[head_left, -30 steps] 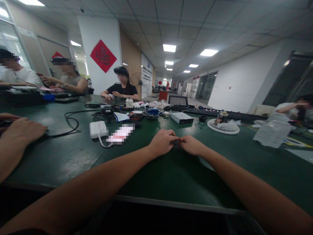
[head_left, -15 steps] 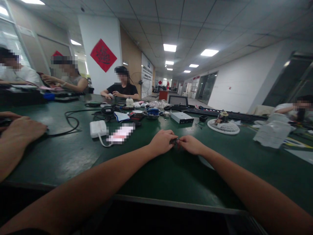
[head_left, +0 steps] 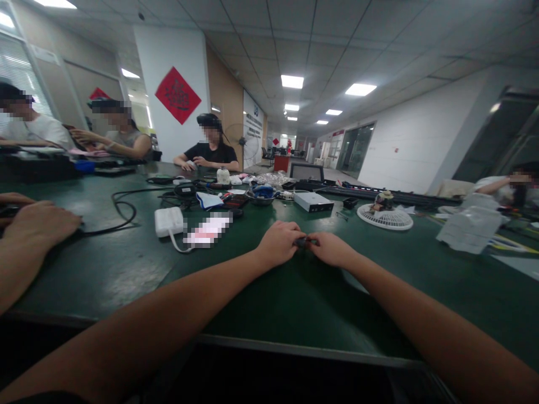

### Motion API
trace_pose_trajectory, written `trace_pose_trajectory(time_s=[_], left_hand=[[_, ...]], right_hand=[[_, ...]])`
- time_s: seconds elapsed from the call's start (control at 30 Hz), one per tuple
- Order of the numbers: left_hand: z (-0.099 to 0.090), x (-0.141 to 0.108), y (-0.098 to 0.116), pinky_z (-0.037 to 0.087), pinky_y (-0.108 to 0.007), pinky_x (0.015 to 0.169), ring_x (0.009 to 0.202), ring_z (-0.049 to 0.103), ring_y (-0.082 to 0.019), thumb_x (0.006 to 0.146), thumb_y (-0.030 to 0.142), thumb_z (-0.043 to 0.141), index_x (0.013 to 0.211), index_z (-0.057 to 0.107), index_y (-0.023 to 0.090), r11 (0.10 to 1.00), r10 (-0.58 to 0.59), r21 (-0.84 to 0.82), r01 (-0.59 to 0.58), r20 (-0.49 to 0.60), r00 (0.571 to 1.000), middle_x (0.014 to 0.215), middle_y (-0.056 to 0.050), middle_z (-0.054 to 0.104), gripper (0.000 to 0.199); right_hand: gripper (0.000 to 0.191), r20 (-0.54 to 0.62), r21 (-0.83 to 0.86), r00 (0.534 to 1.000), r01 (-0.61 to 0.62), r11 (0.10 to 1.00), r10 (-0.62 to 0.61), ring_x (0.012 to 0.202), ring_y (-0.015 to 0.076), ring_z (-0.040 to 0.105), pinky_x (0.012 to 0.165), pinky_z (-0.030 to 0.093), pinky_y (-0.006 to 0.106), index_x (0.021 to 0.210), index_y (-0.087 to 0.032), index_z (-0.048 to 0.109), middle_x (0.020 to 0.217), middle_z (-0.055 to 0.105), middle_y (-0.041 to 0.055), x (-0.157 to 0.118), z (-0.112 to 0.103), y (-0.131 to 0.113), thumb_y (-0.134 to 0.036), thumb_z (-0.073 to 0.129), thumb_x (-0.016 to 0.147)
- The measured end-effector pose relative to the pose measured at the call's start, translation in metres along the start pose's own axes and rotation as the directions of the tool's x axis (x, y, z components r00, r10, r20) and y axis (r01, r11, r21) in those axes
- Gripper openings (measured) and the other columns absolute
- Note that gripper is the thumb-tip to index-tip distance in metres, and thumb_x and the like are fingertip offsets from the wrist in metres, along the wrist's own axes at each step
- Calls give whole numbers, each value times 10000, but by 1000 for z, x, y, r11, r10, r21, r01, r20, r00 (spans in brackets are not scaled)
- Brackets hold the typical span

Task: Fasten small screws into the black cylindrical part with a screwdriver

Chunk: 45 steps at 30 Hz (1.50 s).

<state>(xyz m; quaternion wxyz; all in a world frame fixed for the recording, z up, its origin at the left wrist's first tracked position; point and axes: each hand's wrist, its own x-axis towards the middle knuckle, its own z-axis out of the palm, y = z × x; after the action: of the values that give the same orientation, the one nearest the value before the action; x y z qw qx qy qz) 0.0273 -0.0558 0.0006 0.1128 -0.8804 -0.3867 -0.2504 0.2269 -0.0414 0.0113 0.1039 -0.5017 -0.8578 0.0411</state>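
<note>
My left hand (head_left: pixel 278 242) is closed around a small dark object (head_left: pixel 301 242), most of it hidden by the fingers, so its kind cannot be made out. Close beside it on the right, my right hand (head_left: pixel 332 249) has thumb and forefinger pinched together at the near end of that object. Whether the pinch grips the object itself or a tiny part of it is too small to tell. Both hands are just above the green tabletop (head_left: pixel 269 306).
A white adapter (head_left: pixel 169 222) with a cable lies left of my hands. Beyond them are a grey drive-like box (head_left: pixel 314 202), a bowl (head_left: pixel 260 194) and a white fan grille (head_left: pixel 384 219). A co-worker's hand (head_left: pixel 44 221) rests at far left; clear plastic packaging (head_left: pixel 469 227) stands right.
My right hand has shifted slightly right, its fingers drawn a little away from the left hand. The left hand stays nearly in place with the dark object.
</note>
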Motion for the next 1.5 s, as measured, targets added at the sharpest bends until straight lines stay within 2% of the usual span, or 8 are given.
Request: trace_pose_trajectory(time_s=[0.3,0.5,0.57,0.73,0.9,1.0,1.2,1.5], left_hand=[[0,0,-4,478,-387,895,1028,638,-235,813,168,658,1135,732,221,993,-120,-28,118,-82,989,1109,-56,705,335],[-3,-1,-6,481,-383,871,999,646,-241,811,221,683,1127,733,225,981,-192,-40,189,-78,978,1093,-55,709,320],[-2,-1,-7,480,-385,862,985,649,-242,810,239,690,1121,734,233,978,-207,-38,205,-70,976,1088,-54,708,314],[1,-1,-9,485,-367,847,954,655,-231,804,252,702,1095,736,230,976,-216,-43,213,-79,973,1063,-52,714,293],[0,0,-7,487,-356,868,993,661,-231,798,266,728,1112,730,225,983,-174,-75,169,-55,983,1083,-46,730,317],[-1,1,-4,474,-366,872,994,667,-235,822,293,724,1120,726,236,990,-111,-89,109,-24,993,1065,-41,744,304],[-3,0,-2,453,-358,853,1002,661,-238,824,298,742,1103,719,220,994,-3,-113,3,-5,1000,1080,-45,745,290],[-4,-1,-3,440,-370,915,1069,651,-228,847,223,695,1140,707,221,982,143,-125,-142,4,990,1155,-45,729,293]], right_hand=[[347,29,-115,999,-13,993,16,840,233,693,673,419,289,1085,-276,770,954,766,67,-6,-8,-4,-409,477,954],[387,14,-35,1000,-10,999,11,733,205,654,599,386,277,1035,-238,761,864,744,59,-3,-6,-2,-535,540,919],[342,30,3,1000,8,1000,-8,716,193,644,584,376,270,1010,-235,753,843,736,45,-2,-4,0,-516,609,879],[214,-120,95,993,31,995,-20,761,179,639,646,403,261,940,-208,731,870,736,29,0,-1,3,-367,722,796],[189,-240,203,971,46,978,4,696,168,611,632,396,266,933,-207,768,780,725,17,1,-6,5,-342,698,820],[201,-267,266,964,72,961,1,651,155,595,627,394,264,962,-204,783,716,705,6,2,-6,5,-317,691,822],[216,-303,333,952,72,940,35,597,138,566,572,372,252,857,-183,733,673,670,-9,3,-2,9,-375,752,759],[263,-190,451,981,55,891,36,590,135,599,511,413,234,854,-177,667,775,693,7,7,8,17,-364,780,707]])
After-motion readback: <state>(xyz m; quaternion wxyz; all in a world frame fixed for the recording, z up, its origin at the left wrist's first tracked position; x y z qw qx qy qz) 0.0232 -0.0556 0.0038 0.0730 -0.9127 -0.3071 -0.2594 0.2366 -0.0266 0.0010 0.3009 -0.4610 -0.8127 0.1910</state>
